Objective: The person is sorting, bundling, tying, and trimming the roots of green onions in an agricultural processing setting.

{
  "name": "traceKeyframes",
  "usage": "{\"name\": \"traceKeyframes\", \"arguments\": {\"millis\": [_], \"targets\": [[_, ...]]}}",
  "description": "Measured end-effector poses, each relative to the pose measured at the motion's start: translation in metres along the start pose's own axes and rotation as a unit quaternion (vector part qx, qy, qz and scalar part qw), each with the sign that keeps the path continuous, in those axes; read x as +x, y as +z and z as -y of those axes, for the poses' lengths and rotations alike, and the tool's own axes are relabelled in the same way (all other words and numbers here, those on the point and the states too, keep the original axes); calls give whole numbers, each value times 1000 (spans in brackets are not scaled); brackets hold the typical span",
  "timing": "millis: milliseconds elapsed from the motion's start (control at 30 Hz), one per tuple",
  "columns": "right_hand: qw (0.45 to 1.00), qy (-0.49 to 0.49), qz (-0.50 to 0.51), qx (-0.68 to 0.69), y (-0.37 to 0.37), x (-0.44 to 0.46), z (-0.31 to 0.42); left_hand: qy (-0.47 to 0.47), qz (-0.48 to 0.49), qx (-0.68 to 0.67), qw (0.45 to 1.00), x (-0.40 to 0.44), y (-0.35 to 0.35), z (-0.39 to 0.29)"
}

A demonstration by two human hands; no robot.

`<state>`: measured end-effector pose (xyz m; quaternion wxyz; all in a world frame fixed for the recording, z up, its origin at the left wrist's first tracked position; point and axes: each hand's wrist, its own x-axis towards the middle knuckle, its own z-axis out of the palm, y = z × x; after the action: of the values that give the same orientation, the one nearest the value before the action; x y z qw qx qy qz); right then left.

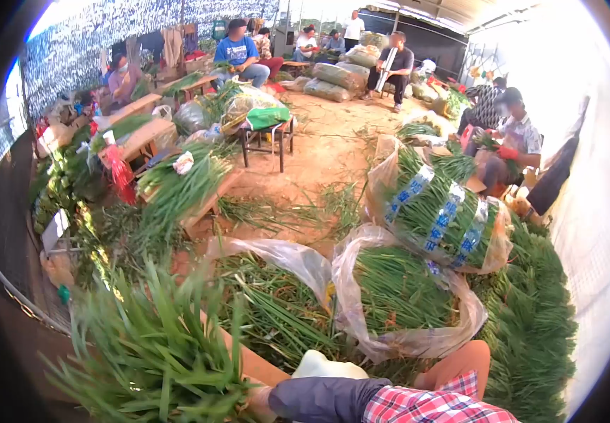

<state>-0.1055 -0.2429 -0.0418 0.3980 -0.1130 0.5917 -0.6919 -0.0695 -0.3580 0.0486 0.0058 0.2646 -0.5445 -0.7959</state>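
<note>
At the bottom edge, my right hand (259, 403) reaches left from a dark sleeve cover and a red plaid sleeve. Only its wrist and back show, against a large bunch of long green leaves (157, 345); the leaves hide its fingers. Parts of the bunch are blurred. A narrow wooden board (252, 363) lies behind the wrist, and a white object (327, 366) shows just above my sleeve. My left hand cannot be seen. Beyond are loose green stalks (269, 299) and an open plastic bag of greens (403, 289).
A taped bundle (439, 211) lies at right centre, beside piled greens (530, 324). A stool (269, 141) and a leaf-covered bench (185, 180) stand ahead. A person in red gloves (520, 141) sits at right; other people sit or stand farther back near stuffed sacks (336, 77).
</note>
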Motion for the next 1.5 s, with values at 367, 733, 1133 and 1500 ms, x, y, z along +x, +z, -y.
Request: {"name": "traceKeyframes", "arguments": {"millis": [367, 733, 1133, 1500], "targets": [[974, 191, 123, 4, 36, -1, -45, 229, -19, 569, 790, -9, -12, -60], [979, 34, -111, -170, 19, -112, 2, 286, -31, 527, 799, 4, -117, -29], [819, -199, -86, -531, 46, -20, 28, 268, -49, 594, 757, -34, -104, 39], [996, 3, -88, -10, 67, -40, 17, 243, 144, 769, 574, -27, -77, -61]]}}
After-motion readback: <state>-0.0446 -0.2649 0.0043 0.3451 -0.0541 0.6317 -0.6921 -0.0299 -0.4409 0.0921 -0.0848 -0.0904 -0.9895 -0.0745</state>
